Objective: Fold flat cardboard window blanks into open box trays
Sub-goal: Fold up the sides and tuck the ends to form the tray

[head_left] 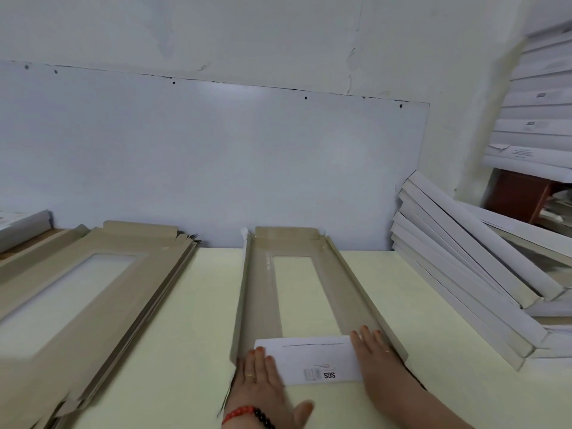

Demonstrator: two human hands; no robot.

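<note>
A long beige cardboard window blank (263,289) lies on the pale yellow table (210,305), running away from me, its two long side walls raised. Its near end flap (312,357), white with an SGS label, is folded over onto the blank. My left hand (263,382) lies flat with straight fingers on the flap's left end. My right hand (376,354) presses flat on the flap's right end beside the right wall. A stack of flat window blanks (93,292) lies at the left.
Several folded white trays (464,274) lean in a pile at the right, with more white boxes (535,119) stacked higher behind them. A white panel (216,165) covers the wall behind the table. A grey box (21,227) sits at the far left.
</note>
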